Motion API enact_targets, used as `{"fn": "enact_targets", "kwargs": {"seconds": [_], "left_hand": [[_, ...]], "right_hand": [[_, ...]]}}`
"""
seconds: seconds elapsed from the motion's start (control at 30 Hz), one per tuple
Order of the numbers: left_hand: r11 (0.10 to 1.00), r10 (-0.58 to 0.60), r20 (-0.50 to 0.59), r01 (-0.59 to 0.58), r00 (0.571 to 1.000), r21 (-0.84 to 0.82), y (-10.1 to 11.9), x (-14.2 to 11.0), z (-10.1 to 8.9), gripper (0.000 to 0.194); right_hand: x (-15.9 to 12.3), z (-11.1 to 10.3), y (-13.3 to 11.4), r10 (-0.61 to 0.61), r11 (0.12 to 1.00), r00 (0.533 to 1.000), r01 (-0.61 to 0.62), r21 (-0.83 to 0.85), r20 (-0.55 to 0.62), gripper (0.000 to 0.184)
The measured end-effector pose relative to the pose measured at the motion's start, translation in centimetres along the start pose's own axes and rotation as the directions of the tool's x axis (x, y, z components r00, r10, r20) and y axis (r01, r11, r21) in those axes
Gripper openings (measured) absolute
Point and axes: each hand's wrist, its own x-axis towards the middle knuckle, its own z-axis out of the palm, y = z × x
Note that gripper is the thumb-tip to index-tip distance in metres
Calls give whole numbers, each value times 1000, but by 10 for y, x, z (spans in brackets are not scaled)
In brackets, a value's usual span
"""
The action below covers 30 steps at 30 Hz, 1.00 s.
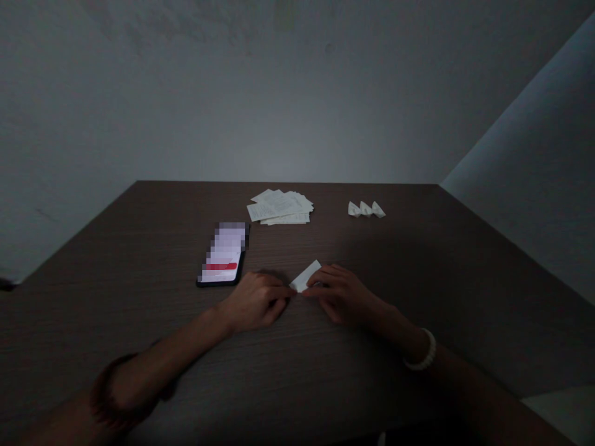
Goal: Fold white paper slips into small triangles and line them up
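Between my hands, low over the table, is a small folded piece of white paper (307, 276), lying at a slant. My left hand (261, 300) has its fingertips closed on the paper's lower left corner. On the other side my right hand (343, 293) grips the right part of it, and its fingers cover that edge. A loose pile of printed paper slips (281, 207) lies farther back. To its right, three small folded white paper pieces (366, 209) sit in a row.
A lit phone (223, 255) lies face up just beyond my left hand, its screen blurred. The brown wooden table (139, 248) meets a grey wall (288, 111) at the back. Another wall (534, 167) slopes in at the right.
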Motion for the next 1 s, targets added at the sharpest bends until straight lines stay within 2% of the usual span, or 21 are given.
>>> {"fn": "enact_targets", "kwargs": {"seconds": [0.33, 0.5, 1.0], "left_hand": [[999, -21, -2, 21, 1000, -47, -1, 0, 1, 31], [999, 3, -23, -4, 1000, -43, -1, 0, 1, 29], [963, 66, 127, -96, 990, 252, 9, 4, -1, 32]], "right_hand": [[1, -3, -3, -20, 998, 999, 22, -60, 45, 37], [-1, -3, -2, -16, 999, 1000, 16, -47, -1, 31], [-1, -3, -3, -7, 996, 1000, 8, -87, 9, 31]]}}
